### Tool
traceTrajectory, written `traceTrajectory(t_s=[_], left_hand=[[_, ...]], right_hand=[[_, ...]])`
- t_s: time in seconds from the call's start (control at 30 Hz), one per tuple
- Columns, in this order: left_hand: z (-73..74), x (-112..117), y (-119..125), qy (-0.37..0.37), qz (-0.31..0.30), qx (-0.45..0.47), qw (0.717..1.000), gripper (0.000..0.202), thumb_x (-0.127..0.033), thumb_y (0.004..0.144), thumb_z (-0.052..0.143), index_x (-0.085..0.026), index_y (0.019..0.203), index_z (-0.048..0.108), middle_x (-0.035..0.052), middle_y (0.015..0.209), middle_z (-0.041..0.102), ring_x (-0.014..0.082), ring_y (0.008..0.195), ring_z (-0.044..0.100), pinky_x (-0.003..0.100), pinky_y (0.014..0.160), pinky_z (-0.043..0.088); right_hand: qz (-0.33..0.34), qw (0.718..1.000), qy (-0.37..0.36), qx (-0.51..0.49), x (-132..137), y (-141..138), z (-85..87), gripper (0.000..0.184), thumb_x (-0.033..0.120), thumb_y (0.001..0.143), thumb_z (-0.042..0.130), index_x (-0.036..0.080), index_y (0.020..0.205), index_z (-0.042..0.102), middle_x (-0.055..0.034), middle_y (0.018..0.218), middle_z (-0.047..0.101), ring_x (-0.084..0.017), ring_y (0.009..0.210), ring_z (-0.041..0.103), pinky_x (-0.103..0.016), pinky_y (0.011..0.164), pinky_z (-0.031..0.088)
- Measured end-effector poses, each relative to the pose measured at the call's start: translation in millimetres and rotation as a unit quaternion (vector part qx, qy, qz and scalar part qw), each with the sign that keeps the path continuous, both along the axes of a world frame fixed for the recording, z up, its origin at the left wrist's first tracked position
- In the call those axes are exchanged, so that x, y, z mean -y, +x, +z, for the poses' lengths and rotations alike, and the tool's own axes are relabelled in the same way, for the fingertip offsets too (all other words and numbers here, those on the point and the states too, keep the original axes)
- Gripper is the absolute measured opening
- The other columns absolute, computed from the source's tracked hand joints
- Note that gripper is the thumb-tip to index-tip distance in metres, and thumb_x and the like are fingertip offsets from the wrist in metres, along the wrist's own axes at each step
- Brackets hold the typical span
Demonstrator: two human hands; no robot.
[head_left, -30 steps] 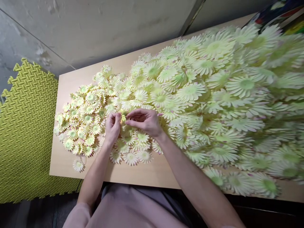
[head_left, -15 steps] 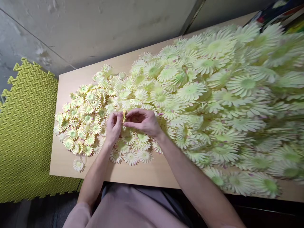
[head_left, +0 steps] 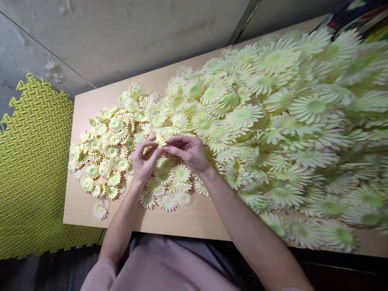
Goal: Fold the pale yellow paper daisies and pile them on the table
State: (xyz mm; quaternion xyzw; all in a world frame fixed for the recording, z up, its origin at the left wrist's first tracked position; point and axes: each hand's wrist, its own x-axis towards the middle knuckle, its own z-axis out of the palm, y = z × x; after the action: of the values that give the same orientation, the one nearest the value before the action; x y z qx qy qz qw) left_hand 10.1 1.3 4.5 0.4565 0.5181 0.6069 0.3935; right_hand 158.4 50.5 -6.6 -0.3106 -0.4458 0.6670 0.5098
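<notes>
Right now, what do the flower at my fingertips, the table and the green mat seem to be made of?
Flower: probably fabric or thin plastic, matte; it looks thin and many-petalled, but I can't tell which. Table: likely wood or laminate, smooth and low-sheen, judging by its even, pale tan surface. Mat: probably foam, fairly matte, given its raised pattern and jigsaw edge.

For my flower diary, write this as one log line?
left hand, right hand: holding one pale flower between them | around: flower heap | below: light-brown table

The rightmost flowers [head_left: 365, 104] look stretched and blurred
</notes>
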Motion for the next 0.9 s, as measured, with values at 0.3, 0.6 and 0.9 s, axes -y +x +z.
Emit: traceTrajectory(t_s=[0.3, 0.6, 0.9], left_hand=[[6.4, 2.7, 3.5, -0.029, 0.036, -0.033, 0.998, 0.029, -0.044, 0.079, 0.074, -0.016, 0.079, 0.067, 0.0023, 0.071, 0.069, 0.0085, 0.062, 0.062, 0.019, 0.057, 0.049], [2.2, 0.2, 2.7, -0.046, 0.045, 0.001, 0.998, 0.038, -0.052, 0.078, 0.071, -0.016, 0.073, 0.061, -0.0037, 0.059, 0.053, 0.0045, 0.049, 0.042, 0.018, 0.045, 0.032], [4.9, 0.2, 3.8, -0.06, 0.032, 0.031, 0.997, 0.043, -0.055, 0.077, 0.071, -0.016, 0.068, 0.056, -0.0037, 0.06, 0.05, 0.0054, 0.053, 0.042, 0.019, 0.05, 0.036]], right_hand=[[0.067, 0.996, -0.057, -0.032, 0.7, 0.8, 4.2, 0.029, 0.023, 0.058, 0.092, 0.022, 0.084, 0.079, -0.002, 0.082, 0.079, -0.015, 0.07, 0.074, -0.028, 0.069, 0.064], [0.064, 0.998, -0.023, 0.011, 1.8, 0.4, 2.7, 0.033, 0.02, 0.055, 0.093, 0.021, 0.085, 0.079, -0.0036, 0.083, 0.08, -0.019, 0.076, 0.077, -0.035, 0.081, 0.065], [0.065, 0.997, -0.028, 0.014, 3.2, 0.8, 6.0, 0.029, 0.026, 0.059, 0.091, 0.02, 0.085, 0.079, -0.0045, 0.081, 0.08, -0.019, 0.074, 0.077, -0.033, 0.075, 0.066]])
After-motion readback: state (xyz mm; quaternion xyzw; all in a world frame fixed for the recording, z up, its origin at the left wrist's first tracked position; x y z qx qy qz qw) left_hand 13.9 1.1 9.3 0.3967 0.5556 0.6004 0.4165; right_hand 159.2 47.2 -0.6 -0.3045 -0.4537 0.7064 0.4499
